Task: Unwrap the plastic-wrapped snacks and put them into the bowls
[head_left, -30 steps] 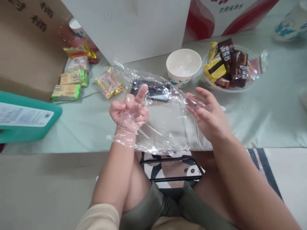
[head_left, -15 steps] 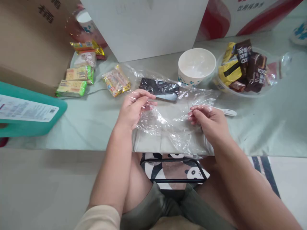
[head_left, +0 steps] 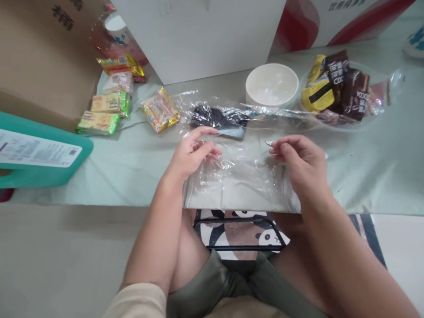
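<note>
Hands (head_left: 192, 152) (head_left: 300, 159) on unmarked clear film (head_left: 238, 172), near "COCO" wrappers (head_left: 344, 84).

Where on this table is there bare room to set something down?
Bare cloth lies between the teal box and the left hand, and right of the right hand. The back is crowded: snack packets, phone, bowl, chocolate dish.

A dark phone (head_left: 218, 121) at upper centre is blurred behind crinkled clear plastic film (head_left: 238, 172). A white slender object (head_left: 325, 155) is mostly hidden behind the right hand (head_left: 303, 163). The teal container (head_left: 39, 154) is cut off at the left edge, and the cardboard box (head_left: 39, 57) by the upper left corner, its print only partly seen.
</note>
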Available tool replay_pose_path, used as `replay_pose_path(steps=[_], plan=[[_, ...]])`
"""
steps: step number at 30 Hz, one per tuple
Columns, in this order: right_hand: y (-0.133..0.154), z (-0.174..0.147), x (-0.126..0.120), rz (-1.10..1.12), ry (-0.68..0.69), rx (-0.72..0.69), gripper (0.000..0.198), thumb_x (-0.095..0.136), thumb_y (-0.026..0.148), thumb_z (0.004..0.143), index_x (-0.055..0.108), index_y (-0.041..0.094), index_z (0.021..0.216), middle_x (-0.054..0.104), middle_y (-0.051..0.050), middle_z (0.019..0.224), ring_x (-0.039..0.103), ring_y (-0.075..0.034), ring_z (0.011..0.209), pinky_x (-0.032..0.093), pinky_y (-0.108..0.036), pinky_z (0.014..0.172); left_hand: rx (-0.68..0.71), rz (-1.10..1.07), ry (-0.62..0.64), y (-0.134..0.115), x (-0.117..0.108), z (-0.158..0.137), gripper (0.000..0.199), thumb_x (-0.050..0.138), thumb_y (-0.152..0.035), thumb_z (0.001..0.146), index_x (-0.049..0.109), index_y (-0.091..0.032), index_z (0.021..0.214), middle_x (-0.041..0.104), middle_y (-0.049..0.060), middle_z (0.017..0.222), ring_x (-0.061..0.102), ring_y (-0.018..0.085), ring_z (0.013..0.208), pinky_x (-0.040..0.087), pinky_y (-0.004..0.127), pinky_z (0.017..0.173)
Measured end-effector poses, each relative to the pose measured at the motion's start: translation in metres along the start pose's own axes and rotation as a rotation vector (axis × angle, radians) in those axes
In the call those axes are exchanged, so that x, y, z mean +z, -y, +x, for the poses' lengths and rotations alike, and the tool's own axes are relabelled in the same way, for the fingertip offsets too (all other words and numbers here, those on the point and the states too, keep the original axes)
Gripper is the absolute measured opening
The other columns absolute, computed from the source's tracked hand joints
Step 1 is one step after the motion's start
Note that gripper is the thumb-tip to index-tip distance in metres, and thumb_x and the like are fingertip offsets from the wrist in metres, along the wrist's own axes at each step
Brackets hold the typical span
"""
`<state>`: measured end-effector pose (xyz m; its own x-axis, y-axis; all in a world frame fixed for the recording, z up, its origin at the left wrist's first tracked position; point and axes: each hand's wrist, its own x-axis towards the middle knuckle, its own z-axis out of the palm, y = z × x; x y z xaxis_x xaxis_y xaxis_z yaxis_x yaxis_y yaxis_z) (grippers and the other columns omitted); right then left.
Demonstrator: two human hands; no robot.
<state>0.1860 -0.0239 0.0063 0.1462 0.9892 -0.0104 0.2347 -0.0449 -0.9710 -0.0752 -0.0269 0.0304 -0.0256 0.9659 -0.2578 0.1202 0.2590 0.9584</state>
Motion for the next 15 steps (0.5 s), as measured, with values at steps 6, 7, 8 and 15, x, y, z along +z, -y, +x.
replay_pose_path(steps=[6, 7, 8, 15], plan=[[0.003, 0.004, 0.002, 0.109, -0.032, 0.009, 0.013, 0.063, 0.034, 0.093, 0.069, 0.026, 0.101, 0.045, 0.010, 0.043, 0.041, -0.010, 0.033, 0.034, -0.023, 0.036, 0.017, -0.106, -0.047, -0.003, -0.003, -0.001, 0.017, 0.068, -0.032, 0.080, 0.064, -0.024, 0.095, 0.056, -0.007, 0.047, 0.051, 0.011, 0.034, 0.037, 0.022, 0.036], [0.003, 0.005, 0.002, 0.192, -0.023, 0.002, 0.012, 0.064, 0.034, 0.092, 0.069, 0.027, 0.101, 0.044, 0.010, 0.043, 0.041, -0.010, 0.034, 0.035, -0.022, 0.037, 0.042, -0.158, -0.053, -0.004, -0.005, 0.000, 0.017, 0.069, -0.031, 0.079, 0.064, -0.024, 0.093, 0.055, -0.008, 0.046, 0.049, 0.011, 0.033, 0.036, 0.021, 0.035], [0.004, 0.006, 0.001, 0.286, -0.021, 0.000, 0.011, 0.065, 0.033, 0.091, 0.068, 0.028, 0.100, 0.046, 0.010, 0.044, 0.043, -0.010, 0.035, 0.036, -0.022, 0.038, 0.072, -0.213, -0.056, -0.005, -0.006, 0.000, 0.016, 0.070, -0.029, 0.077, 0.063, -0.024, 0.090, 0.055, -0.008, 0.047, 0.050, 0.010, 0.033, 0.038, 0.021, 0.035], [0.009, 0.013, -0.006, 0.586, -0.026, 0.028, 0.020, 0.075, 0.020, 0.067, 0.056, 0.022, 0.066, 0.064, 0.005, 0.070, 0.056, -0.007, 0.050, 0.045, -0.022, 0.047, 0.173, -0.402, -0.064, -0.005, -0.011, 0.002, 0.017, 0.071, -0.015, 0.068, 0.056, -0.019, 0.061, 0.067, -0.001, 0.069, 0.064, 0.010, 0.054, 0.057, 0.022, 0.053]])
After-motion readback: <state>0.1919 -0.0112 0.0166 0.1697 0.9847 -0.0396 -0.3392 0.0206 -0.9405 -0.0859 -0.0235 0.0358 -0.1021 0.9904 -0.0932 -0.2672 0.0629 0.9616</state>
